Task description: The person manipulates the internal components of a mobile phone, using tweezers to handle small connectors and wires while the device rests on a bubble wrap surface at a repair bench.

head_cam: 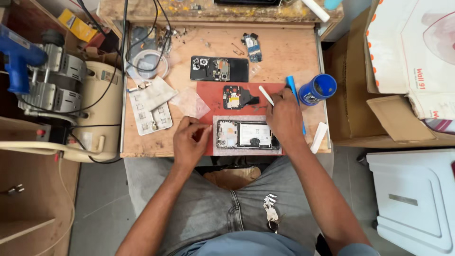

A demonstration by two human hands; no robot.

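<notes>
1. At the near edge of the wooden worktop (284, 52), in the head view, I see the opened phone (246, 134) lying flat on a pale mat (222, 150) that overlaps a red mat (208, 92). Its long axis runs left to right, parallel to the worktop's front edge, with the insides facing up.
2. My left hand (191, 142) rests at the phone's left end, fingers curled inward; I cannot tell whether it pinches anything.
3. My right hand (283, 118) sits over the phone's right end, closed around a thin white pry tool (266, 95) that angles up and to the left. A blue tool (294, 92) runs beside this hand, pointing away from me.
4. Farther back on the red mat lies a small black board piece (237, 97); beyond it a second dark phone body (219, 69) also lies left to right.
5. A blue cup (318, 89) stands just right of my right hand, close to the worktop's right edge, so room there is tight. A white strip (319, 137) lies at that edge too.
6. Left of the red mat lie white plates (150, 111) and a clear film (189, 102); bare wood shows between the dark phone body and the right edge.
7. A cream compressor (90, 104) stands against the worktop's left side.
</notes>
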